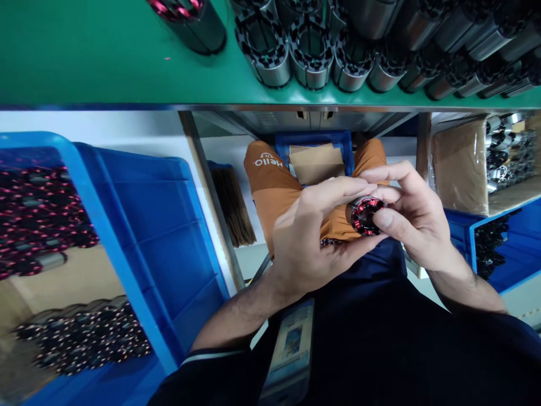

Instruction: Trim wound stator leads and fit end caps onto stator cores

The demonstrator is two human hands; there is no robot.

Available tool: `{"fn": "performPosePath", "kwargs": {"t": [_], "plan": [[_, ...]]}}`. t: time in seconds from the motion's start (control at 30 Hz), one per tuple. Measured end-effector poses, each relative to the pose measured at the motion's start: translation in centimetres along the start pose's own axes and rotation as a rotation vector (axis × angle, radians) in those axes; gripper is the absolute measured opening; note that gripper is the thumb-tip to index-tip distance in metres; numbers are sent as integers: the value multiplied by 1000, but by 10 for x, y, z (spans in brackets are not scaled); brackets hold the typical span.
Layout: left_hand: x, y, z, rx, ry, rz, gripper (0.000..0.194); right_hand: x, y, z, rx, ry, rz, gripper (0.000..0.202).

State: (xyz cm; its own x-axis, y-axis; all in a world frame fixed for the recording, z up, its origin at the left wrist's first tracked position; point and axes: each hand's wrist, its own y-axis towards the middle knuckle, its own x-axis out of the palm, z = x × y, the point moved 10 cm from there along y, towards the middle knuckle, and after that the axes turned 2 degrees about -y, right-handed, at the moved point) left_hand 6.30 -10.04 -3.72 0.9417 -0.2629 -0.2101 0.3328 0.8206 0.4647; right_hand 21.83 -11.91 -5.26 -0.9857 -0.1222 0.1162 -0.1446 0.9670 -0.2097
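Note:
A round metal stator with red windings (367, 216) is held between both hands above the lap. My left hand (310, 234) curves around its left side, with the fingers above and the thumb below. My right hand (416, 217) grips it from the right, its thumb on the open end and its fingertips on the upper edge. The inside of the ring is partly hidden by the right thumb.
Rows of stators (313, 53) and one red-wound stator (192, 25) stand on the green table (105, 56). Blue crates (156, 225) with wound parts lie left. Stators fill a cardboard box (460, 163) at right. A blue bin (313, 137) with cardboard sits below.

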Motion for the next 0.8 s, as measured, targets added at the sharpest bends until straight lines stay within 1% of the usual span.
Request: {"fn": "performPosePath", "kwargs": {"t": [0.13, 0.2, 0.37, 0.43, 0.5, 0.6, 0.67, 0.73, 0.8], "plan": [[6, 3, -2, -66, -24, -10, 79, -4, 1, 4, 21, 5, 27, 47], [6, 3, -2, -76, -6, -1, 76, -5, 1, 5, 27, 5, 39, 46], [2, 9, 11, 30, 79, -26, 77, -2, 1, 2, 9, 22, 30, 44], [0, 13, 12, 26, 94, -38, 73, -1, 1, 0, 13, 17, 23, 47], [-4, 16, 10, 7, 102, -27, 74, -1, 3, -3, 17, -5, 30, 48], [-6, 19, 8, -3, 37, -14, 74, -4, 5, -6, 7, -42, 50, 49], [-3, 20, 7, 3, -18, -51, 70, -6, 5, -5, 2, -45, 55, 49], [0, 22, 4, -7, -43, -91, 72, -6, 4, -3, 0, -34, 51, 49], [-1, 23, 2, -9, -47, -87, 74, -6, 2, 0, 4, -28, 44, 47]]}}
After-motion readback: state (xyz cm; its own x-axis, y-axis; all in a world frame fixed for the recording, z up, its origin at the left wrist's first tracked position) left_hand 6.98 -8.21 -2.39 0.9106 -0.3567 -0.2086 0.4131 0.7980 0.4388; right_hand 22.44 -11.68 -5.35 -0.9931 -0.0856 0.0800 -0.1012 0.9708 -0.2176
